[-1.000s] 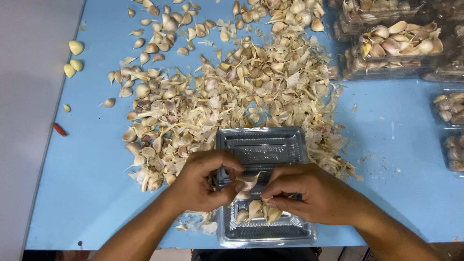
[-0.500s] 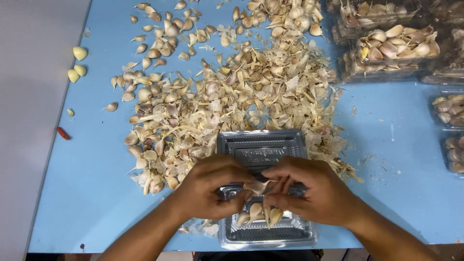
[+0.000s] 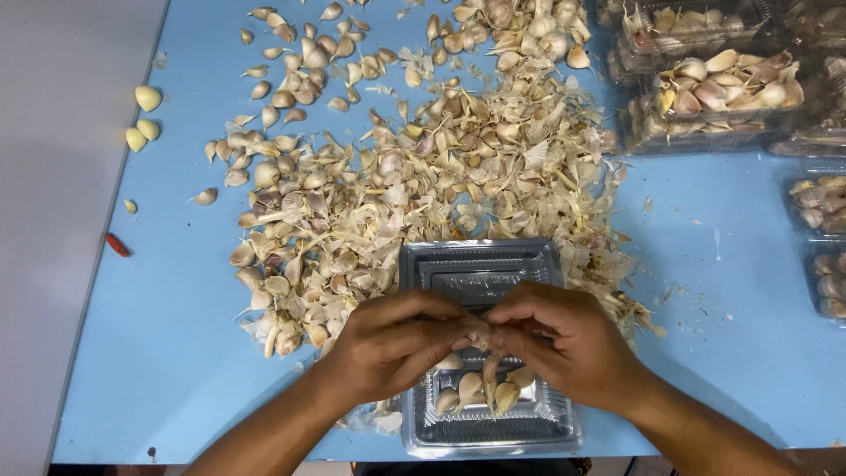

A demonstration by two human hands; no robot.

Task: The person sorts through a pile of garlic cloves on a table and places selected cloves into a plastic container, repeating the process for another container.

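Landmark: clear plastic tray (image 3: 476, 264), near table edge.
Clove: garlic clove (image 3: 480, 335) pinched over tray's middle, betw. both hands' fingertips; equally near each.
Axis: can't tell, mostly hidden by fingers.
Look: small, pale tan, papery skin.
L hand: left hand (image 3: 388, 348) fingers closed on clove, from tray's left.
R hand: right hand (image 3: 568, 344) likewise gripping clove, from right.
In tray: few cloves (image 3: 485, 392) below hands.
Beyond tray: skin-and-clove pile (image 3: 423, 176).

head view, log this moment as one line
left hand: pinching garlic clove | right hand: pinching same clove | below: clear tray holding cloves | behind: pile of skins and cloves on blue table
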